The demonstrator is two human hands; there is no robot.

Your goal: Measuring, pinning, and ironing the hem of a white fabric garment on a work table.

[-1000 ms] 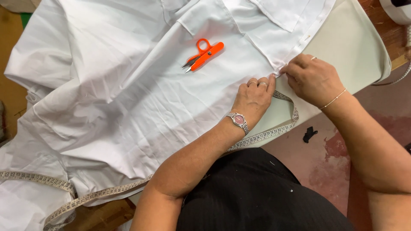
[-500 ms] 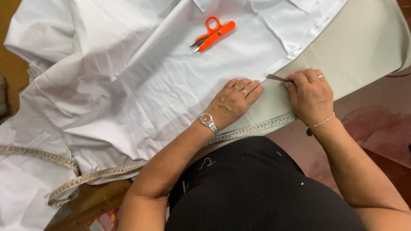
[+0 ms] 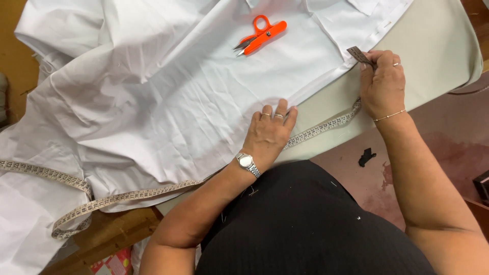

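The left hand lies flat, fingers spread, pressing the white fabric near the table's front edge. The right hand pinches the end of the measuring tape against the fabric's hem, toward the table's right side.

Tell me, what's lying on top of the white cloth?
Orange snips lie on the white cloth. The left hand presses its edge; the right hand holds a tape measure there. Anything underneath is covered.
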